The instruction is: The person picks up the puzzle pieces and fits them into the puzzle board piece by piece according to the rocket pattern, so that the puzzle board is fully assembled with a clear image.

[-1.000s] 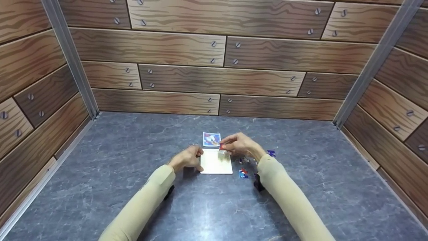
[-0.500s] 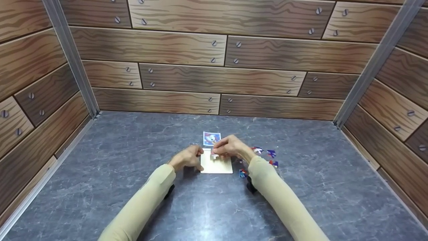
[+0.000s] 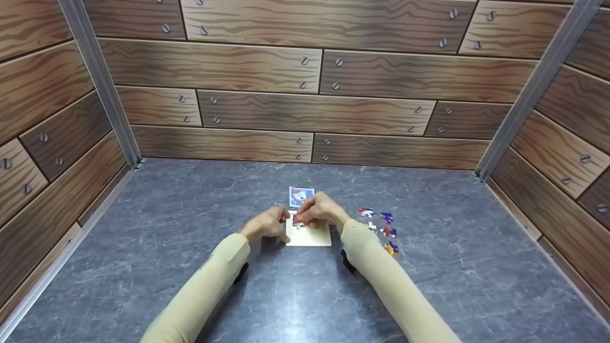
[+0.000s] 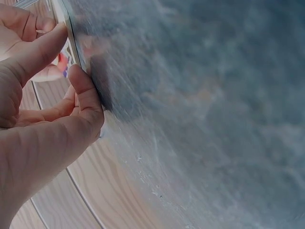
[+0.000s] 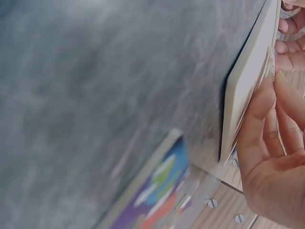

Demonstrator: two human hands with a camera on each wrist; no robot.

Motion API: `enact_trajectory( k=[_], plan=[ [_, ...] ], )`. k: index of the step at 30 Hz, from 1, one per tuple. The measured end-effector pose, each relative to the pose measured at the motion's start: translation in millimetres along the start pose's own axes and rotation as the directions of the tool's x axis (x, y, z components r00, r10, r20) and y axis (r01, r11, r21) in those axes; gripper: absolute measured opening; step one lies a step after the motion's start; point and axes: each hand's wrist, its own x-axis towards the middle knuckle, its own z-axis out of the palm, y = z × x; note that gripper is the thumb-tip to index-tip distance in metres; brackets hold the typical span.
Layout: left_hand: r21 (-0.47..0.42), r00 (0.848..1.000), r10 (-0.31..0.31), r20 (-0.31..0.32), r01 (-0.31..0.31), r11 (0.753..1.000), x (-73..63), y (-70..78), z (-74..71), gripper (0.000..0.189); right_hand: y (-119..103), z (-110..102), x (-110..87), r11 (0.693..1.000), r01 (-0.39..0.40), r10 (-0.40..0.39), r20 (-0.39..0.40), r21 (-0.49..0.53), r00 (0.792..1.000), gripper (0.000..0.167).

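A pale square puzzle board (image 3: 310, 237) lies flat on the table. My left hand (image 3: 268, 224) holds its left edge, thumb near the front corner and fingertips near the back one; the left wrist view shows those fingers bent against the edge. My right hand (image 3: 323, 209) pinches a red and white jigsaw piece (image 3: 297, 219) over the board's back left part. Behind the board lies a small picture card (image 3: 299, 196) with a white cartoon figure on blue, partly covered by the right hand.
Several loose jigsaw pieces (image 3: 388, 232) in purple, red, white and yellow are spread right of the board, some hidden by the right sleeve (image 3: 376, 252). Wood-print walls (image 3: 305, 114) enclose the grey marbled table (image 3: 214, 190) at the back and sides.
My right hand has moved left across the board with the jigsaw piece, bringing it to the back left part. More loose pieces show behind the arm. The left hand has stayed put.
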Motion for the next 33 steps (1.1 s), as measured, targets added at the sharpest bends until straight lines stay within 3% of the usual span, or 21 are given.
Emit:
enact_trajectory(
  k=[7,18,33],
  plan=[
    [-0.004,1.0,0.007,0.006,-0.007,1.0,-0.4,0.8,1.7,0.058,0,2,0.2,0.999,0.029,-0.03,-0.025,-0.032,0.999,0.021],
    [0.008,1.0,0.005,0.006,-0.005,1.0,0.0,2.0,0.1,0.058,1,-2,3.9,0.986,0.06,-0.044,0.101,-0.155,0.994,0.04],
    [0.023,1.0,0.001,0.004,-0.001,1.0,-0.9,1.8,-0.7,0.057,-1,10,2.8,0.974,0.093,-0.092,0.016,-0.209,0.996,0.027]
  ],
)
